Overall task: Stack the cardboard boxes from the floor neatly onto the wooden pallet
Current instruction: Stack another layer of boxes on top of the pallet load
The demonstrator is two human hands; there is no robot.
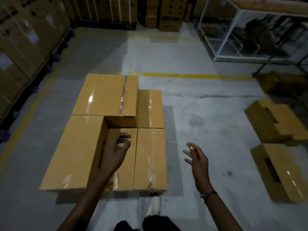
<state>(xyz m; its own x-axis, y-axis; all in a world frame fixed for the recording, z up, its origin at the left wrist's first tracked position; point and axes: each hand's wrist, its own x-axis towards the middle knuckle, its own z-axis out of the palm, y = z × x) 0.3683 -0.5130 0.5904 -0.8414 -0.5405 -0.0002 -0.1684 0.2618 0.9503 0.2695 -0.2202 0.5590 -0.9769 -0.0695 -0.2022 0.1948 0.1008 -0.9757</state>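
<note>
Next boxes down on the floor, right of both grips.

Nearest box (283, 172) well right of right hand (198, 161), long axis running away; second (273, 120) beyond it. Both grips released, empty; left hand (116, 149) over the stack (103, 130). Pallet hidden.

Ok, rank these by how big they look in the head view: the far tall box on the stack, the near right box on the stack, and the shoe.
1. Far tall box: the biggest.
2. Near right box: narrower, though it sits lower, so the true gap is unsure.
3. Shoe: clearly the smallest.
</note>
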